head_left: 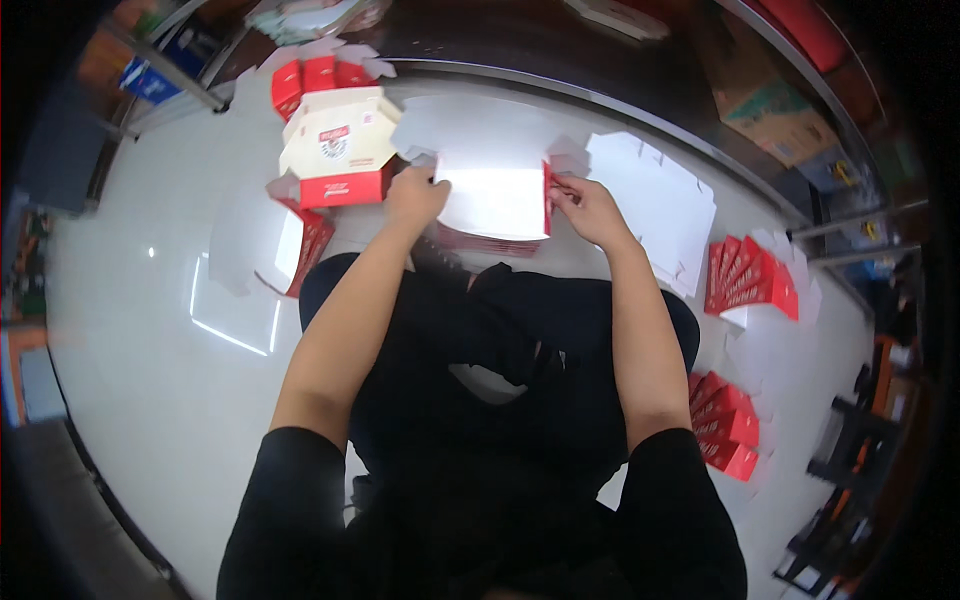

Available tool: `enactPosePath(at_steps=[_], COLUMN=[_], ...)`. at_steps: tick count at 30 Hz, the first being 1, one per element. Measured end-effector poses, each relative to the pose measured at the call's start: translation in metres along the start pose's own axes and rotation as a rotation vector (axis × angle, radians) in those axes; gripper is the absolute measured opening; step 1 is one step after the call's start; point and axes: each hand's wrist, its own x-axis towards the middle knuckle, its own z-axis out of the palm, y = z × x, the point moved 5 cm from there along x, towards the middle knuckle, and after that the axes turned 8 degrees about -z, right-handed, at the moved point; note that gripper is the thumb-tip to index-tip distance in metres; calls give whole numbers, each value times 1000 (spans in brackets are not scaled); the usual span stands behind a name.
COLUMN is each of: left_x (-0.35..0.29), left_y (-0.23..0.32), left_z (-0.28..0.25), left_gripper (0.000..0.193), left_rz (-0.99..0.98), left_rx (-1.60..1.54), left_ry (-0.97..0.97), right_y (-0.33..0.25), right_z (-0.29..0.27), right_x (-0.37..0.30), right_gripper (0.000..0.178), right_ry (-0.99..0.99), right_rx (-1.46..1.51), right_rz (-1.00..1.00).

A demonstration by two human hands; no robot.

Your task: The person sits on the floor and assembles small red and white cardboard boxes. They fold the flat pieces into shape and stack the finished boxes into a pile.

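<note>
- White cardboard sheets [655, 205] lie well right of the cream-and-red box [340, 150].
- 1 white-and-red carton [495, 195] is right of that box.
- Left hand [413, 200], just right of the box, grips the carton's left edge.
- Right hand [595, 210], farther right of the box, pinches the carton's red side.

Middle carton [492, 200] showing white inside, red along right side. Far-left carton [305, 155] wearing cream top with round emblem, red front with white print. Fanned cartons [752, 280] at right showing red with white lettering. Flat sheets [650, 210] at right gleaming white. Floor [130, 290] shining pale grey, carrying white reflected lines. Sleeves [285, 490] and trousers [630, 330] showing black.
</note>
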Motion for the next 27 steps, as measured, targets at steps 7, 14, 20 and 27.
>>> enactPosePath(at_steps=[7, 14, 20, 27], left_x=[-45, -20, -7, -5], left_y=[90, 140, 154, 166], left_z=[-26, 50, 65, 69], left_gripper=[42, 46, 42, 39], left_rz=[251, 278, 293, 110], left_rx=[-40, 146, 310, 287], left_ry=[99, -325, -394, -588], right_y=[-26, -35, -38, -38], right_z=[2, -3, -2, 6], right_x=[-3, -7, -9, -2], right_gripper=[30, 33, 39, 41], right_ry=[-43, -41, 55, 13], right_rx=[15, -44, -147, -222], right_rz=[28, 61, 93, 127])
